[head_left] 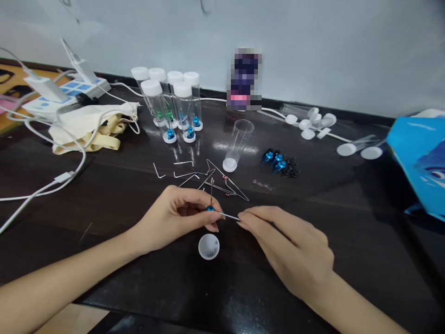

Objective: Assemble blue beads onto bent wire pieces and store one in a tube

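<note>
Beyond the round white plastic cap [209,247], the left hand [170,218] pinches a small blue part [210,208]; the right hand [295,253] pinches a thin, seemingly metal rod [228,216].

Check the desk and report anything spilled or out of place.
Nothing looks spilled or damaged. One mild oddity: the open tube stands without a lid, unlike the capped tubes farther left. A loose white cap also lies open side up near the left hand.
</note>
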Motion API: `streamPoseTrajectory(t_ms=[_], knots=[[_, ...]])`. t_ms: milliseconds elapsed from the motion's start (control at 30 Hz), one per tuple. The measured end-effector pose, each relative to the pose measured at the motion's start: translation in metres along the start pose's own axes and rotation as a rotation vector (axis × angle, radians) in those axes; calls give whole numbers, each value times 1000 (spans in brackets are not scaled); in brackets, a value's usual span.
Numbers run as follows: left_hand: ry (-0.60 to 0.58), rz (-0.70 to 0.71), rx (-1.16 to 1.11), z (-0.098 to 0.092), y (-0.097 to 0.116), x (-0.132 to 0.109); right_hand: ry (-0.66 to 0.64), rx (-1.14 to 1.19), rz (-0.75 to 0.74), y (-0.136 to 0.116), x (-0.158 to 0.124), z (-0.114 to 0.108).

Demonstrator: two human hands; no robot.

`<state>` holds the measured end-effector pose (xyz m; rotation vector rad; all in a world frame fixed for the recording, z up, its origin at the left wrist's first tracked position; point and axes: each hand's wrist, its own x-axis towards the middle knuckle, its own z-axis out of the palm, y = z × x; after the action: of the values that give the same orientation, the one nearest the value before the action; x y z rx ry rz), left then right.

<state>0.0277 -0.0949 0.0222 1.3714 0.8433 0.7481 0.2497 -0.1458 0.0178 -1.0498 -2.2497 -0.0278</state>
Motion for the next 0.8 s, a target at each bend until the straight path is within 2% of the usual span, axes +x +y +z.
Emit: streamPoseTrajectory(t_ms=[100, 300, 400, 467, 667, 800], knots=[[3, 24, 49, 0, -2, 0, -9, 128, 82, -2, 4, 0], [7, 127, 239, -1, -5, -2, -119, 636, 516, -9, 11, 1], [2, 133, 281, -1, -4, -2, -132, 724, 618, -9, 11, 3], [10, 113, 254, -1, -3, -2, -99, 674, 582, -8, 11, 4], [68, 55, 86, -3, -2, 2, 6, 359, 228, -6, 11, 0], [50, 32, 70, -3, -1, 2, 7, 286, 170, -7, 10, -2]])
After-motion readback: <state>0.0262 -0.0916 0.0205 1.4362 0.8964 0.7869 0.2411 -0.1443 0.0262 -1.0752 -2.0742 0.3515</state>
